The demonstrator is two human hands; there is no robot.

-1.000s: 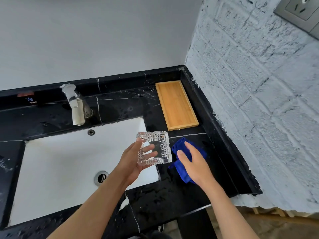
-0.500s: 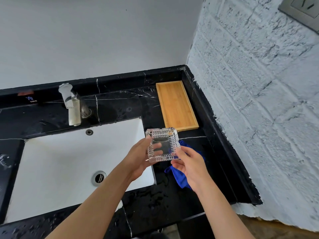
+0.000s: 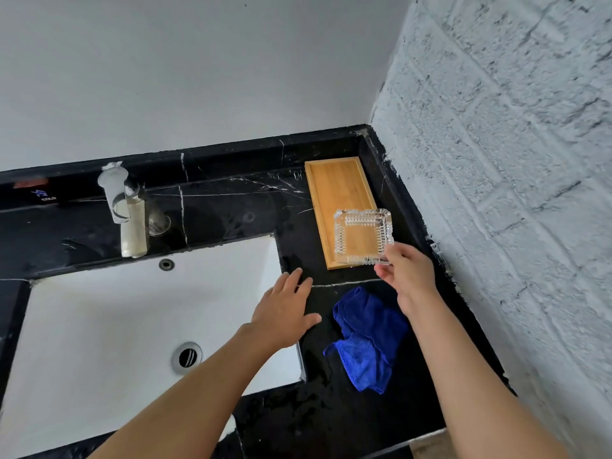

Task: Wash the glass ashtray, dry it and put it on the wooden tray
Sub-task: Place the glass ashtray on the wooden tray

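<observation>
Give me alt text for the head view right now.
The right hand holds the glass ashtray by its near corner over the near end of the wooden tray. The left hand is open and flat at the sink edge, and a blue cloth lies crumpled on the black counter.

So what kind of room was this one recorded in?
Probably a bathroom or washroom vanity: a white sink set into a black marble counter, a tap behind it, and painted walls meeting in a corner.
</observation>
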